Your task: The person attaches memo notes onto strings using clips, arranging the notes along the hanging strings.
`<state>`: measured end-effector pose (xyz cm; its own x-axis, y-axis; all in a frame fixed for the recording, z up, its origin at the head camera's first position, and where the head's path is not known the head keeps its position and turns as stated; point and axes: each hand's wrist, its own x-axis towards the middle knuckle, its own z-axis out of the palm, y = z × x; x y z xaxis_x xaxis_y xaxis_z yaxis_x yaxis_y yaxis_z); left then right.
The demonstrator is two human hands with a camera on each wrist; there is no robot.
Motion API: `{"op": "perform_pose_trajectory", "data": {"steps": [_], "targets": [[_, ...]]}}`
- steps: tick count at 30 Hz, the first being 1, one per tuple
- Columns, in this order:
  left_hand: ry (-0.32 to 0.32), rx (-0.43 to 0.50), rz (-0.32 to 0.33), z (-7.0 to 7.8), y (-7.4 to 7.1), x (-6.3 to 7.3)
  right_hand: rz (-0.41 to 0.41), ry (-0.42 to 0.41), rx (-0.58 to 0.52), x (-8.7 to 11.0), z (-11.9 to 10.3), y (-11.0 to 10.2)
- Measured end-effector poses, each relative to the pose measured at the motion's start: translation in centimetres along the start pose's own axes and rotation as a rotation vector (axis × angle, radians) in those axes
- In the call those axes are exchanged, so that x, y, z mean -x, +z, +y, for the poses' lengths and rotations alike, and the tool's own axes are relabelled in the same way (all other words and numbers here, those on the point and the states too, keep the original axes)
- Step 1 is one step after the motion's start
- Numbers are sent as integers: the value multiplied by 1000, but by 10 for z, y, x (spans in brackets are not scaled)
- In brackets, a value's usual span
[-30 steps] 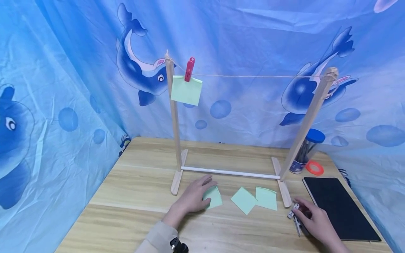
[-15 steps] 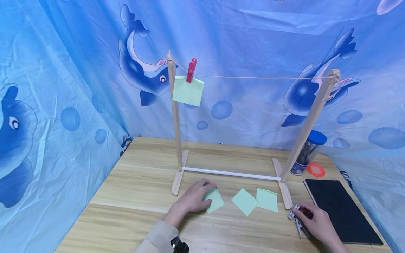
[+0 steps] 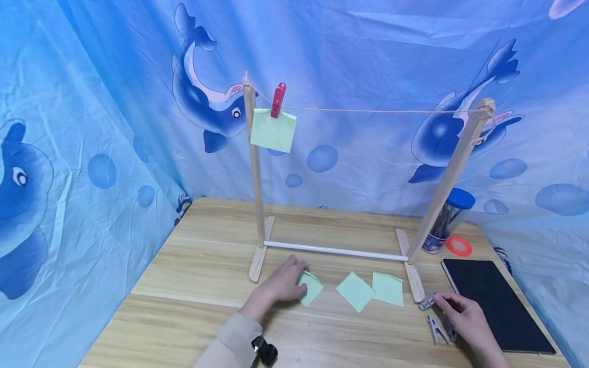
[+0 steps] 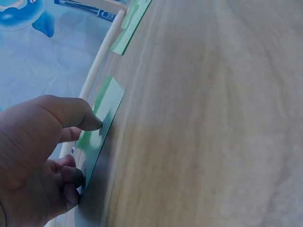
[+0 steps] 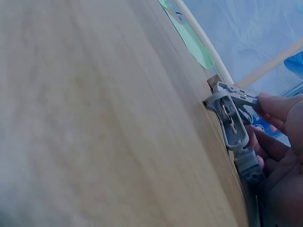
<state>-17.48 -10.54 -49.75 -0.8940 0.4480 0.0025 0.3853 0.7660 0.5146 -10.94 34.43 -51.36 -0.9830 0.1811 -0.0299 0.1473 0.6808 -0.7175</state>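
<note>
In the head view my left hand (image 3: 284, 282) holds the edge of a pale green sticky note (image 3: 313, 289) on the table. The left wrist view shows its thumb on that note (image 4: 106, 113), with the other fingers bent at the edge. At the right, my right hand (image 3: 466, 316) pinches a grey clothespin (image 3: 427, 302) between thumb and fingers, low over the table. Another grey clothespin (image 3: 436, 329) lies just below, and a further one is partly hidden by the hand. Two more green sticky notes, a left one (image 3: 355, 292) and a right one (image 3: 388, 289), lie between the hands.
A wooden stand with a left post (image 3: 255, 168), right post (image 3: 453, 179) and white bar (image 3: 336, 250) carries a string (image 3: 359, 110). A red clothespin (image 3: 278, 99) holds a green note (image 3: 273, 131) there. A black notebook (image 3: 497, 306), orange ring (image 3: 459, 245) and blue-lidded jar (image 3: 460, 198) stand right.
The right hand has shifted slightly up and right, uncovering the clothespins below, and its grey clothespin has turned. The left hand's note has turned and curved a little.
</note>
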Motion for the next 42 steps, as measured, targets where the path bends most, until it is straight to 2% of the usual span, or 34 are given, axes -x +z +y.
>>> {"op": "perform_pose_trajectory", "data": {"steps": [4,10,13,17,19,21,25,29,33,36,39,42], "targets": [[-18,65,44,-5,3,1,-11,71,-75,0,1,-2],[34,119,166,-9,5,1,-28,150,-168,-3,0,-6],[38,147,214,-8,5,1,-35,174,-206,-4,2,-5],[19,317,233,-6,5,1,-76,200,-294,-5,7,-5],[6,407,243,-6,5,1,-96,197,-386,-4,9,-5],[-3,457,265,-8,5,1,-103,180,-507,-3,10,-5],[1,437,336,-12,5,1,-63,142,-744,-1,12,-5],[-8,484,353,-13,5,1,13,160,-776,-1,10,-6],[-53,593,345,-13,5,-1,53,177,-779,0,7,-7],[-103,666,362,-9,2,-4,41,146,-840,0,5,-8],[-142,751,379,-3,-4,-6,-5,71,-929,0,5,-9],[-142,820,395,2,-10,-8,-64,1,-1090,0,4,-10]]}}
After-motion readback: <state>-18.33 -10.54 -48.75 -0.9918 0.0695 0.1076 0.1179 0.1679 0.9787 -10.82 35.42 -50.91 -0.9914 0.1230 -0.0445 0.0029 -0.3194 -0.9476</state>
